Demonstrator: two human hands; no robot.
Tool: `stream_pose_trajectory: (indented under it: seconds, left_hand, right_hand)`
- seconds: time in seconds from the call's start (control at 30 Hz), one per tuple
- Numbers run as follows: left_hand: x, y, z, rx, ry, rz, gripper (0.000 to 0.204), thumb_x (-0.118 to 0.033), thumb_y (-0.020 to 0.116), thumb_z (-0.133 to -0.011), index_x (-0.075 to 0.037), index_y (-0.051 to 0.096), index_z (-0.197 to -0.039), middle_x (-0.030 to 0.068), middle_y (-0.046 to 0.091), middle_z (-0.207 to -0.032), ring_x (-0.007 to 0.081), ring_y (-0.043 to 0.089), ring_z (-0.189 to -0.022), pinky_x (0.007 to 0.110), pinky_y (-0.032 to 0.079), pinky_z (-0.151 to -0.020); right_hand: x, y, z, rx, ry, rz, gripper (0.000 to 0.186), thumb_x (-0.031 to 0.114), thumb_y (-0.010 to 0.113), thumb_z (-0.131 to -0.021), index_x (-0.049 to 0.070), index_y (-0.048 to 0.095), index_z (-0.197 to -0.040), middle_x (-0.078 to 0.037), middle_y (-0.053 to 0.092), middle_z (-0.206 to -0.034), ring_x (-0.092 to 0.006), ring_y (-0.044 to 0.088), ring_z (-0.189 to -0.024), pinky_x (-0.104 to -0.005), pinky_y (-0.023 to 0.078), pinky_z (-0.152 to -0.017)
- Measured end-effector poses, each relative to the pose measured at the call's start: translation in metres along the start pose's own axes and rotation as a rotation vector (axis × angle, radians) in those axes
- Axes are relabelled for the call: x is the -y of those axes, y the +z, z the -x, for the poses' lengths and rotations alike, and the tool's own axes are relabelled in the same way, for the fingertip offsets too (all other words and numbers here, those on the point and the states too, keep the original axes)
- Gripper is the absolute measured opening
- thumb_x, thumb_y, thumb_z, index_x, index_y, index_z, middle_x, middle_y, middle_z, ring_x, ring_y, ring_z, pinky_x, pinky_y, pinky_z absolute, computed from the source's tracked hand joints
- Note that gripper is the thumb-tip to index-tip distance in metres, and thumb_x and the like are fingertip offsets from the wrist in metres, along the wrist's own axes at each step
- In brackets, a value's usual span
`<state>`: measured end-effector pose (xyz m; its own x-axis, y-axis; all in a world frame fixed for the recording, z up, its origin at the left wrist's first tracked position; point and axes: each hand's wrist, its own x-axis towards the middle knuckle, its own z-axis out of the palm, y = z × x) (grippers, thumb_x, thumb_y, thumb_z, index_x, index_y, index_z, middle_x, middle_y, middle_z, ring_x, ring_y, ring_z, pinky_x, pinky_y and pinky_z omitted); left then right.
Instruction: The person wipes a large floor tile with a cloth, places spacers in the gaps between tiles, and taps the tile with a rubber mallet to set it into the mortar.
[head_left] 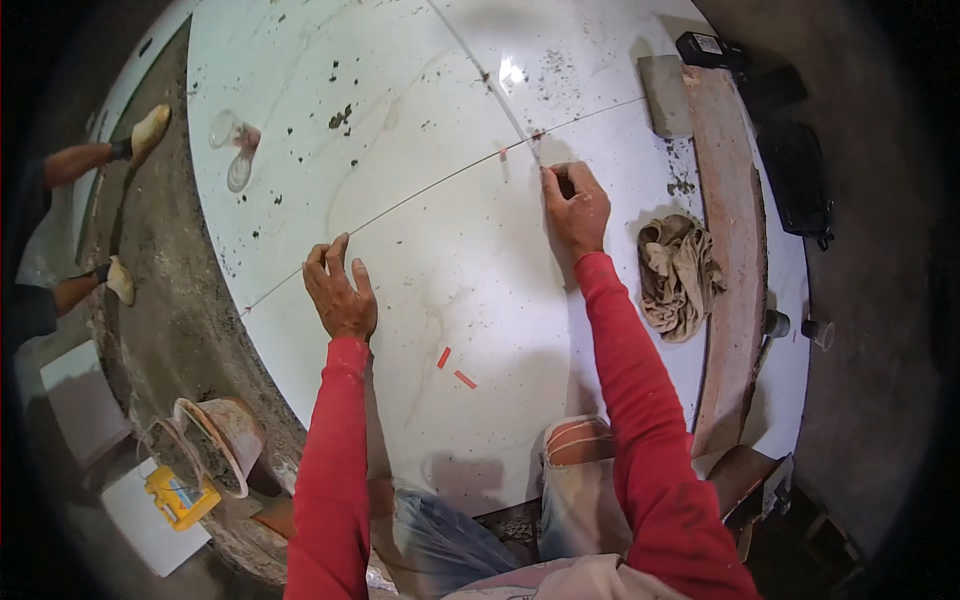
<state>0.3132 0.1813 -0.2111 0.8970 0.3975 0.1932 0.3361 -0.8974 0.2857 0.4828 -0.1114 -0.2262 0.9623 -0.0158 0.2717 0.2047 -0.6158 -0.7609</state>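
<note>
Large pale marbled tiles (450,270) lie beneath both my hands. A thin dark line (420,192) crosses them at a slant; whether it is a string or a joint I cannot tell. My left hand (342,295) rests beside this line with fingers spread, fingertips close to it. To the right, my right hand (578,212) has thumb and forefinger drawn together at the grey seam (500,100) between tiles; anything pinched there is too small to make out. A short red strip (503,155) sits by the line. Nearer me lie two more, one red strip (443,357) beside another (465,379).
On the right are a crumpled cloth (678,275), a grey block (665,97) and a long board (728,200). Clear plastic cups (238,150) stand far left. A mortar-filled bucket (235,435) and yellow box (182,497) are lower left. Another person's shoes (150,130) show on the left.
</note>
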Motion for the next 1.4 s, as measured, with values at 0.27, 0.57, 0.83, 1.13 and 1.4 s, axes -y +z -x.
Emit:
stream_pose_trajectory:
  seconds: [0.27, 0.57, 0.83, 1.13, 1.4]
  left_hand:
    - [-0.005, 0.002, 0.009, -0.002, -0.079, 0.014, 0.039, -0.015, 0.055, -0.095, -0.016, 0.054, -0.134, 0.0112, 0.042, -0.129, 0.0314, 0.039, -0.122, 0.046, 0.034, -0.109]
    - [0.004, 0.002, 0.009, 0.004, -0.046, -0.006, 0.041, -0.014, 0.051, -0.095, -0.008, 0.054, -0.136, 0.0153, 0.044, -0.131, 0.0344, 0.038, -0.125, 0.047, 0.033, -0.110]
    - [0.020, 0.015, 0.006, -0.036, 0.066, 0.055, 0.042, -0.011, 0.053, -0.095, -0.007, 0.055, -0.136, 0.0175, 0.052, -0.136, 0.0362, 0.037, -0.133, 0.047, 0.025, -0.116]
    - [-0.005, 0.004, 0.014, -0.081, 0.010, -0.034, 0.039, -0.018, 0.051, -0.098, -0.005, 0.059, -0.134, 0.0160, 0.054, -0.130, 0.0331, 0.043, -0.126, 0.046, 0.032, -0.109]
    - [0.004, 0.033, 0.007, -0.093, 0.134, -0.008, 0.043, -0.011, 0.060, -0.090, -0.008, 0.058, -0.133, 0.0152, 0.054, -0.126, 0.0333, 0.043, -0.127, 0.047, 0.031, -0.113]
  right_hand:
    - [-0.006, -0.006, -0.010, 0.071, 0.004, 0.100, 0.012, 0.022, 0.067, -0.090, 0.010, 0.066, -0.090, -0.008, 0.066, -0.092, -0.0296, 0.066, -0.077, -0.0380, 0.052, -0.067]
    - [-0.004, 0.004, -0.006, 0.114, -0.045, 0.105, 0.013, 0.021, 0.068, -0.088, 0.010, 0.062, -0.085, -0.006, 0.064, -0.088, -0.0289, 0.065, -0.076, -0.0392, 0.052, -0.065]
    - [-0.014, 0.007, -0.006, 0.021, -0.069, 0.049, 0.014, 0.023, 0.066, -0.089, 0.009, 0.062, -0.085, -0.009, 0.063, -0.086, -0.0320, 0.066, -0.076, -0.0434, 0.053, -0.064]
    - [-0.021, -0.146, 0.105, 0.005, -0.247, 0.091, 0.023, 0.022, 0.065, -0.095, 0.001, 0.070, -0.103, -0.011, 0.069, -0.100, -0.0298, 0.065, -0.099, -0.0377, 0.055, -0.084]
    - [-0.194, -0.479, 0.146, -0.106, 0.723, 0.470, 0.028, 0.028, 0.060, -0.097, 0.007, 0.067, -0.115, -0.003, 0.067, -0.100, -0.0187, 0.062, -0.091, -0.0325, 0.050, -0.076]
